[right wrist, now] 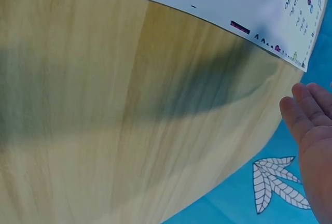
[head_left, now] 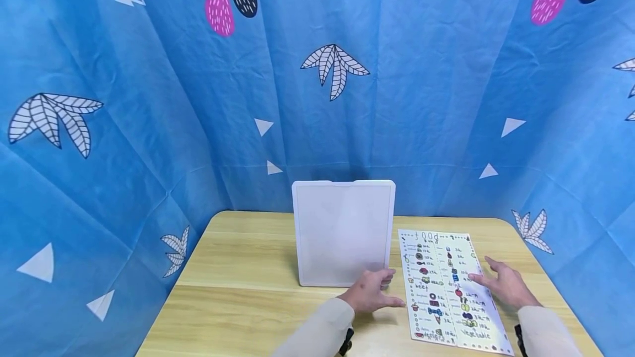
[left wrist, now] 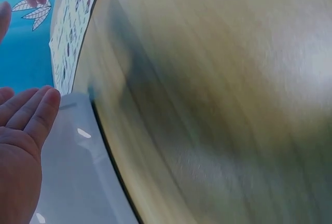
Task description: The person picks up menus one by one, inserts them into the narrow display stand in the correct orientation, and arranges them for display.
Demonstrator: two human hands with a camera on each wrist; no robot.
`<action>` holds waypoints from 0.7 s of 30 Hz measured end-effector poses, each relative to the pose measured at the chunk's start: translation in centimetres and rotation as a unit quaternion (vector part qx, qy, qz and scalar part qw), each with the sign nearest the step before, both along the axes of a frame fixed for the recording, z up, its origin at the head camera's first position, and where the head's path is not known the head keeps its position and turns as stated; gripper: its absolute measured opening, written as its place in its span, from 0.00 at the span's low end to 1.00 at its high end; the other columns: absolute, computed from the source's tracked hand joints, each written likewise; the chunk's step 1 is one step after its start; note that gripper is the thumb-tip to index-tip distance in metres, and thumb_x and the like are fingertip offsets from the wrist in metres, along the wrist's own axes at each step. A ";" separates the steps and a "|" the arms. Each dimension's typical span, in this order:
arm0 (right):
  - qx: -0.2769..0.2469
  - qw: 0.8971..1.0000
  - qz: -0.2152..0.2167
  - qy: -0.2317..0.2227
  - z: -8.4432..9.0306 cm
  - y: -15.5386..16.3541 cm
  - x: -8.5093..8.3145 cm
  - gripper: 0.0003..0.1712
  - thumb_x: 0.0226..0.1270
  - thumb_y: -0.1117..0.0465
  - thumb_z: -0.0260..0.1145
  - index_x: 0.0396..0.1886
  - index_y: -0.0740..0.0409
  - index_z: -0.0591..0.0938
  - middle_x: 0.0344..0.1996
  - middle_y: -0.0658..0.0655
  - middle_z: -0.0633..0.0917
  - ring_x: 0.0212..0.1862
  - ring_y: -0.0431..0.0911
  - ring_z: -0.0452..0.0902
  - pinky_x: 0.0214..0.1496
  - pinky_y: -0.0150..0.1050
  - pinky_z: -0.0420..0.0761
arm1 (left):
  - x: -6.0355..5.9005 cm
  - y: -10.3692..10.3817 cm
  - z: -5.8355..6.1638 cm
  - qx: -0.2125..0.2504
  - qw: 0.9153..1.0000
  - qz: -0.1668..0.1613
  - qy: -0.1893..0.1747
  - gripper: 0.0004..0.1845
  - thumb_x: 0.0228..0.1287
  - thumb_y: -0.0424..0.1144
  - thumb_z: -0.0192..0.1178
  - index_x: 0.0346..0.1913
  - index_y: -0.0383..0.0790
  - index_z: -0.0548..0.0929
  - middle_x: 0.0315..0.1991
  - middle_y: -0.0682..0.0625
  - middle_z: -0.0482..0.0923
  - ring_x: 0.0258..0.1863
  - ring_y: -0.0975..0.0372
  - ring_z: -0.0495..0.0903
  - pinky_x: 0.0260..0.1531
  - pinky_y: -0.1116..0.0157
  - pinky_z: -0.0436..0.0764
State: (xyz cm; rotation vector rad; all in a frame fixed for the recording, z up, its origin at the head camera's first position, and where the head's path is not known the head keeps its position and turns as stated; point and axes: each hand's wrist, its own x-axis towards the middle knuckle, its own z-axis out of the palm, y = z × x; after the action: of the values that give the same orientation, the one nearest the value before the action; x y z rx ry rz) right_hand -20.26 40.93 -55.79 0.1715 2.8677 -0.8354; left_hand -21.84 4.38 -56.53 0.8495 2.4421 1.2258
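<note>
A white translucent folder (head_left: 342,233) lies flat on the wooden table (head_left: 238,296), with its top edge at the table's back. My left hand (head_left: 371,290) rests by its near right corner, fingers relaxed, fingertips touching the folder's edge (left wrist: 78,130). To the right lies a printed sheet (head_left: 448,288) titled "food", full of small coloured pictures. My right hand (head_left: 502,282) hovers over the sheet's right edge, fingers spread and holding nothing. The right wrist view shows the sheet's corner (right wrist: 270,11) and my straight fingers (right wrist: 311,130) beyond the table edge.
Blue cloth (head_left: 149,98) printed with leaves and triangles walls in the table on the back and both sides. Bare wood stretches left of the folder and along the near edge.
</note>
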 end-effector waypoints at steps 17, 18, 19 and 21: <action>-0.038 0.998 -0.026 -0.037 -1.6 -0.3 0.1 0.66 0.65 0.31 0.63 0.70 0.85 0.47 0.63 0.88 0.57 0.63 0.80 0.59 0.63 0.69 0.64 | 0.6 1.6 -1.4 0.009 0.998 0.031 -0.049 0.43 0.48 0.48 0.79 0.67 0.37 0.74 0.61 0.44 0.79 0.56 0.60 0.81 0.50 0.70 0.81; -0.040 0.998 -0.028 -0.040 -1.7 -0.3 0.1 0.66 0.65 0.31 0.63 0.70 0.85 0.47 0.63 0.88 0.57 0.63 0.80 0.58 0.63 0.69 0.64 | 0.6 1.7 -1.5 0.014 0.998 0.032 -0.055 0.42 0.48 0.47 0.79 0.67 0.37 0.74 0.61 0.44 0.79 0.56 0.60 0.81 0.50 0.70 0.81; -0.041 0.998 -0.030 -0.042 -1.7 -0.3 0.1 0.67 0.64 0.30 0.63 0.70 0.85 0.46 0.63 0.88 0.56 0.63 0.80 0.58 0.63 0.69 0.63 | 0.7 1.8 -1.5 0.019 0.997 0.034 -0.063 0.42 0.48 0.47 0.79 0.67 0.38 0.74 0.61 0.44 0.78 0.56 0.60 0.81 0.50 0.71 0.81; -0.041 0.998 -0.033 -0.041 -1.7 -0.4 0.1 0.67 0.65 0.30 0.63 0.70 0.85 0.46 0.63 0.88 0.56 0.64 0.80 0.57 0.64 0.69 0.63 | 0.7 1.9 -1.6 0.029 0.996 0.037 -0.077 0.42 0.49 0.46 0.79 0.68 0.37 0.73 0.61 0.44 0.78 0.57 0.59 0.81 0.51 0.70 0.81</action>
State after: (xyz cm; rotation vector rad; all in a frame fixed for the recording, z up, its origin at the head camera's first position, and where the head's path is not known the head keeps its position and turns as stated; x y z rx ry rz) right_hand -20.20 40.55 -57.48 0.2856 2.7591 -0.9332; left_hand -21.10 6.29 -58.17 0.6590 2.3432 1.3422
